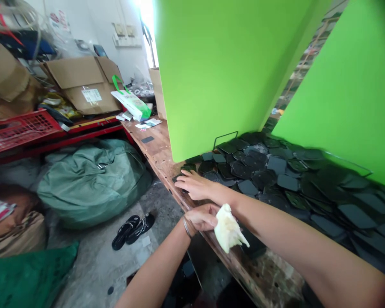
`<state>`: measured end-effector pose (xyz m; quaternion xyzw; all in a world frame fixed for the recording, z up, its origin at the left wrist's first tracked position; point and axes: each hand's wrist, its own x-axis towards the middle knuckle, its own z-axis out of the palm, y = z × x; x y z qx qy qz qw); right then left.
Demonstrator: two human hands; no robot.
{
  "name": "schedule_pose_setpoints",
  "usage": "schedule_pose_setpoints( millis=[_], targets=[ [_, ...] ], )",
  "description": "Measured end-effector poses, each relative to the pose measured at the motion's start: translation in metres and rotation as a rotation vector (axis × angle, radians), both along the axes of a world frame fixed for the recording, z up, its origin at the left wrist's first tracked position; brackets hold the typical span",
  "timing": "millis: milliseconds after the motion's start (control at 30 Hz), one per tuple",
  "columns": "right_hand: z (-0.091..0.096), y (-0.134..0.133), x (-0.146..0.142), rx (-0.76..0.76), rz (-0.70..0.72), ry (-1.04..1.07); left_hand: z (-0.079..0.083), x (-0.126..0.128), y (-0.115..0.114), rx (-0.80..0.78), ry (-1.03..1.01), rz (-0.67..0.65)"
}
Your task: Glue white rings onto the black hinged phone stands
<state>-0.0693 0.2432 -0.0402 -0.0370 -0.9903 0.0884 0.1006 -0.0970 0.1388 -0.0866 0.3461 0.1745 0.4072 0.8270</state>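
My left hand (200,217), with a bracelet on its wrist, is closed around a crumpled white cloth (228,231) at the near edge of the wooden table (157,149). My right arm crosses above it. My right hand (192,185) lies flat with its fingers stretched out on a dark flat piece (179,177) at the left edge of a big heap of dark flat pieces (276,175). The heap covers the table to the right.
Two bright green panels (224,72) rise over the table behind the heap. On the floor to the left lie a stuffed green sack (93,179) and a pair of black sandals (133,231). Behind them are a red crate (16,128), an open cardboard box (86,83) and a green-and-white bag (131,102).
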Motion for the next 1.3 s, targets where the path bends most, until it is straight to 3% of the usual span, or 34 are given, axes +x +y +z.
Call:
schedule_pose_setpoints(
  millis=[133,233,400,467,567,667,733,833,1000,1067,1167,1233,1300],
  targets=[
    [0.015,0.013,0.012,-0.074,-0.108,0.200,0.004,0.001,0.000,0.003,-0.009,0.040],
    [0.034,0.027,0.036,-0.242,-0.319,0.473,0.004,0.001,0.001,-0.005,-0.017,0.057],
    [0.073,0.037,0.116,-0.503,-0.778,0.961,0.005,-0.001,0.001,-0.008,-0.041,0.066],
    [0.086,0.031,0.159,-0.741,-0.907,1.036,0.006,-0.001,0.001,-0.004,-0.060,0.076],
    [0.097,0.007,0.226,-1.142,-1.056,0.959,0.009,-0.002,0.001,-0.012,-0.071,0.052],
    [0.096,-0.025,0.281,-1.351,-1.215,0.682,0.012,-0.003,0.001,-0.029,-0.077,0.014],
    [0.090,-0.046,0.302,-1.461,-1.270,0.459,0.014,-0.003,0.002,-0.042,-0.086,-0.003],
    [0.074,-0.070,0.308,-1.596,-1.238,0.255,0.017,-0.001,0.002,-0.062,-0.101,-0.003],
    [0.047,-0.081,0.281,-1.805,-1.146,0.186,0.015,0.000,0.003,-0.071,-0.123,0.051],
    [0.038,-0.081,0.271,-1.805,-1.165,0.231,0.013,0.000,0.004,-0.071,-0.126,0.071],
    [0.030,-0.085,0.264,-1.631,-1.235,0.298,0.011,0.001,0.004,-0.076,-0.122,0.086],
    [0.028,-0.090,0.263,-1.408,-1.264,0.201,0.012,0.003,0.004,-0.076,-0.126,0.103],
    [0.031,-0.096,0.265,-1.049,-1.268,0.014,0.014,0.004,0.003,-0.076,-0.133,0.122]
  ],
)
